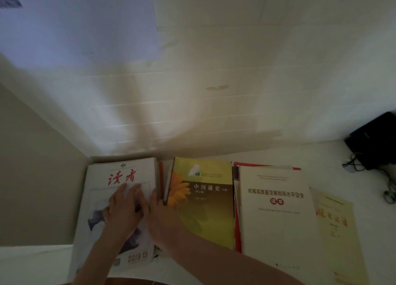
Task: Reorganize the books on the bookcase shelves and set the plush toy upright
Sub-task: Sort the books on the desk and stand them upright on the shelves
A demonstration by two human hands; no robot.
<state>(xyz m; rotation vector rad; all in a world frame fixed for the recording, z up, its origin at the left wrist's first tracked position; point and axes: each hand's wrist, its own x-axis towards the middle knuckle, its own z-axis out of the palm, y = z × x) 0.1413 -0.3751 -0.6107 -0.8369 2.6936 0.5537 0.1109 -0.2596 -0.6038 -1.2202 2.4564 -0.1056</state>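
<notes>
A white shelf board (325, 154) runs under a pale, taped-over wall (192, 92), closed at its left end by a beige side panel (32, 177). The books lie flat on it rather than standing.

Largest is a cream paperback with a red seal (276, 224) toward the right end, lying on a red folder (237, 231). A yellow-green book with an orange flower (205, 216) sits mid-shelf. A stack topped by a white magazine with red characters (120, 173) fills the left back corner. A pale yellow booklet (338, 231) pokes out beyond the cream paperback. A black box with cables (372, 141) sits at the back right.

The left hand (122, 209) presses flat on the magazine, fingers straight. The right hand (160, 218) is at the stack's right edge; whether it grips cannot be told. The plush toy is not in view.

The likely risk is the stack: it overhangs the front edge (glossy covers slide easily), so a one-sided lift could fan it out or tip the lower issues off. Dim light could also hide thin items wedged in the gap.
</notes>
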